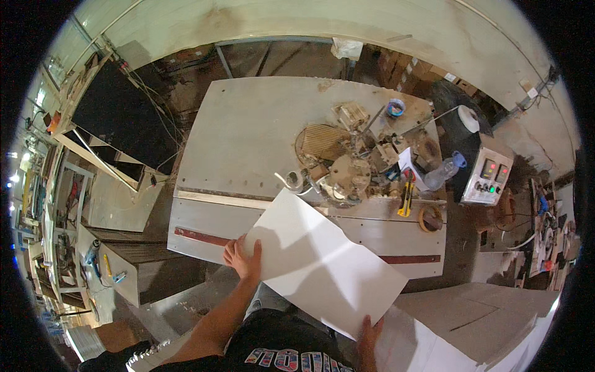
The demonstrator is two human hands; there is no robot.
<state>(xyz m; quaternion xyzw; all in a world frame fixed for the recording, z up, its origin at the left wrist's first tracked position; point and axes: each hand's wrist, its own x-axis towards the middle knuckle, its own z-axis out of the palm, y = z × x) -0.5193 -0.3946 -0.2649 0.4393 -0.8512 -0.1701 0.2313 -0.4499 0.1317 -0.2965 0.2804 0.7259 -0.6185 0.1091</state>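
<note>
A white panel (322, 260) with a gently curved far-right edge lies tilted across the front of the grey work table (248, 130). My left hand (245, 259) grips its left edge, the thumb on top and the fingers along the side. At the panel's near right corner, my right hand (370, 335) holds the edge; part of that hand is hidden below the panel. The panel's far corner reaches close to a dusty machine head (348, 177) on the table. A curl of white strip (292, 181) sits beside that corner.
Right of the machine head are a yellow utility knife (406, 194), a clear plastic bottle (443, 172) and a tape roll (431, 219). A control box (487, 176) with lit displays stands beyond the table. White boards (477, 319) lie at the near right. A brown block-shaped stand (155, 266) is at left.
</note>
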